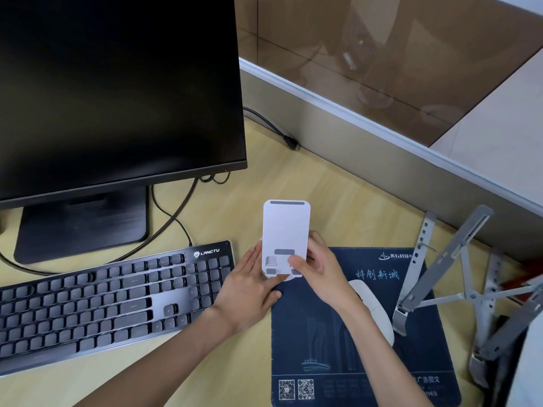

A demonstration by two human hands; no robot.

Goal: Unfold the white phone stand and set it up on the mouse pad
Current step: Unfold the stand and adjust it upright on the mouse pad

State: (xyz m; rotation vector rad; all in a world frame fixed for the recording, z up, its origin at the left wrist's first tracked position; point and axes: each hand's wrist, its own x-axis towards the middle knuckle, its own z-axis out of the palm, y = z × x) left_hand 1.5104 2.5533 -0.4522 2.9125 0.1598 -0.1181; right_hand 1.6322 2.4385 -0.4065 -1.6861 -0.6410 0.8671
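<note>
- The flat white plastic phone stand with grey rubber pads [286,230] is raised, its back plate standing with the long axis running near to far and the two small lip feet at its near end.
- Its round base peeks out behind the plate's lower edge, at the far left corner of the dark blue printed mouse pad [329,342]; whether it touches the pad you cannot tell.
- Your right hand [318,270] pinches the plate's lower right part, thumb on the front face.
- Your left hand [249,284] lies flat-fingered against the lower left edge, steadying rather than clamping.
- The pad's open area lies nearer and to the right, so the right hand is the closer one to guide the stand there.
- A white mouse [373,306] sits on the pad just right of your right wrist; a grey keyboard [97,298] lies left.
</note>
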